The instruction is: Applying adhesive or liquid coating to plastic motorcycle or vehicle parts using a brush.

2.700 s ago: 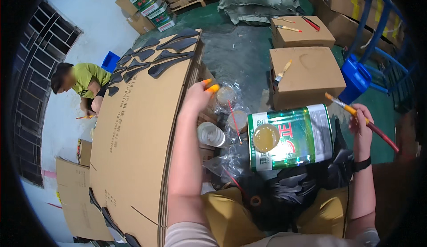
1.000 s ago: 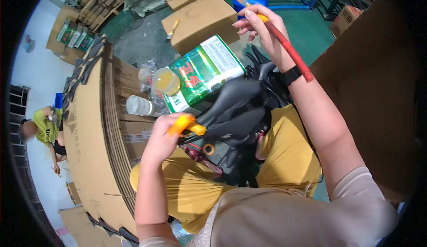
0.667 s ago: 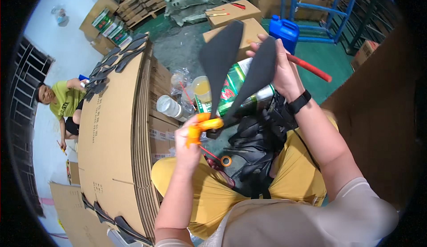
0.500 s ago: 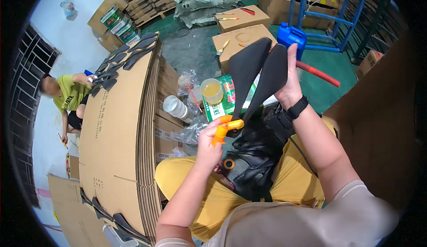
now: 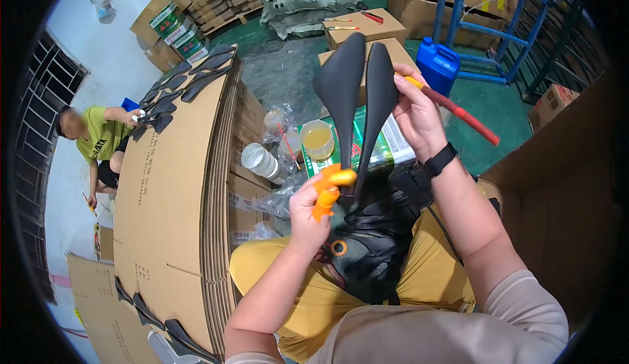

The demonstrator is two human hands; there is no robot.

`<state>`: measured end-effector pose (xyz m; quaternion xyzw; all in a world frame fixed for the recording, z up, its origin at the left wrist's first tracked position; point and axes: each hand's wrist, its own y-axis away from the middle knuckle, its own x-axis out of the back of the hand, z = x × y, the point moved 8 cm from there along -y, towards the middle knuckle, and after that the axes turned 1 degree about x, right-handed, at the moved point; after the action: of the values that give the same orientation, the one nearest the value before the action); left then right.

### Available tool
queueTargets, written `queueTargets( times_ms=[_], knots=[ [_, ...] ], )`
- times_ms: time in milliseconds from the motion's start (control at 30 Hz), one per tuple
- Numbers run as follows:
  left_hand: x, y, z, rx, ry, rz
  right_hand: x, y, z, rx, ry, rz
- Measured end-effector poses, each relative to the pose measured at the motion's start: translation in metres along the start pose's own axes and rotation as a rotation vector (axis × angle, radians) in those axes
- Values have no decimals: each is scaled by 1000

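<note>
My left hand (image 5: pixel 313 208), with orange covers on two fingertips, pinches the narrow lower end of a black forked piece (image 5: pixel 346 89). The piece stands upright before me, its two long lobes pointing up. My right hand (image 5: pixel 419 116) grips a red-handled brush (image 5: pixel 466 116) and rests its fingers against the right lobe. Behind the piece lies a green tin (image 5: pixel 393 142) on its side, with a round opening (image 5: pixel 318 138) showing yellow liquid. A heap of more black pieces (image 5: pixel 377 233) lies on my lap.
A tall stack of cardboard sheets (image 5: pixel 171 187) with black pieces on top stands to my left. Beyond it sits another person (image 5: pixel 98 142) in a yellow-green shirt. A blue jerrycan (image 5: pixel 438 66), cardboard boxes (image 5: pixel 367 26) and a blue rack (image 5: pixel 499 17) are behind; a cardboard wall (image 5: pixel 563 200) is on the right.
My left hand left the cardboard stack, took a black forked piece from my lap and raised it upright. My right hand, still holding the brush, came in against it.
</note>
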<state>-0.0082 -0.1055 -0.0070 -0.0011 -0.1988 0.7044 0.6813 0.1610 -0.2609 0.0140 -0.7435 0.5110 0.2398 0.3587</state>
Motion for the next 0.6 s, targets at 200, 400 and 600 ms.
queueTargets(
  times_ms=[200, 400, 600],
  knots=[
    [22, -36, -6, 49, 722, 235, -1, -4, 5, -60, -58, -18],
    [24, -54, -40, 215, 925, 177, -17, 3, 26, -110, 199, -45],
    [48, -58, -51, 140, 862, 375, -19, 2, 33, -56, 405, -27]
  ],
)
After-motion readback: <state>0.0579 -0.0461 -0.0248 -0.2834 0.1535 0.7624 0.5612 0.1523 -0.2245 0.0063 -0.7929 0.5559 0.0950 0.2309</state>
